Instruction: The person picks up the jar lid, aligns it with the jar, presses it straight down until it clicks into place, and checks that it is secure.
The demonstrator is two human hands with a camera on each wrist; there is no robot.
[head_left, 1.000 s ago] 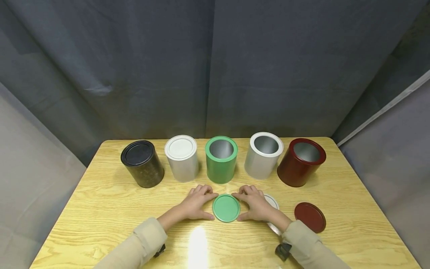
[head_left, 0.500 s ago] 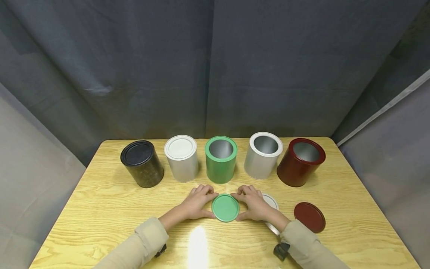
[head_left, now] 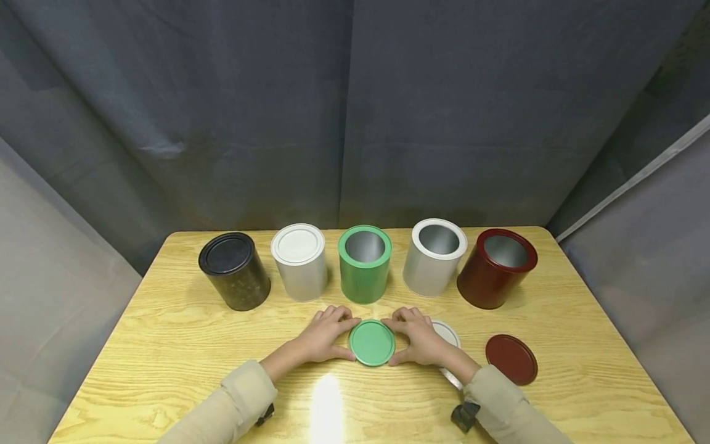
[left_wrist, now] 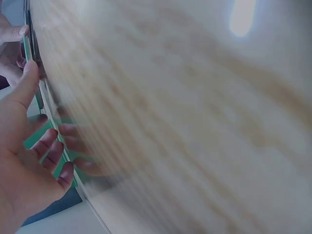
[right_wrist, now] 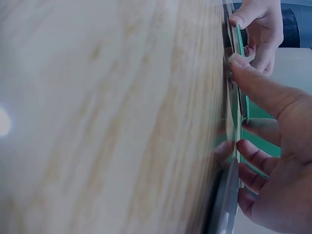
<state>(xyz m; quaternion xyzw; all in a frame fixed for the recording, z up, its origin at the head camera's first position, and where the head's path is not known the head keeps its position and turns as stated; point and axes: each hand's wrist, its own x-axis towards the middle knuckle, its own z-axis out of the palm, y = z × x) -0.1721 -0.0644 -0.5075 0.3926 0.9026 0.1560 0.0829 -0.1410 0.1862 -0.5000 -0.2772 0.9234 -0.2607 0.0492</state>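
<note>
A round green lid (head_left: 372, 343) lies at the middle of the wooden table, between the two hands. My left hand (head_left: 326, 336) grips its left edge between thumb and curled forefinger. On the opposite edge, my right hand (head_left: 420, 336) does the same. Both wrist views show the lid (right_wrist: 246, 105) edge-on, low along the tabletop, with thumbs and forefingers at its rim. Right behind it stands a green can (head_left: 364, 277) with its top uncovered. A white lid (head_left: 445, 333) is partly hidden under the right hand and wrist.
A black can (head_left: 235, 271) and a white-rimmed can (head_left: 299, 262), both lidded, stand left of the green one. To its right are an uncovered white-rimmed can (head_left: 429, 265) and an uncovered dark red can (head_left: 493, 277). A dark red lid (head_left: 511, 359) lies right of the right arm.
The green lid and both hands have shifted very slightly left since a second ago. In the last half second almost nothing differs.
</note>
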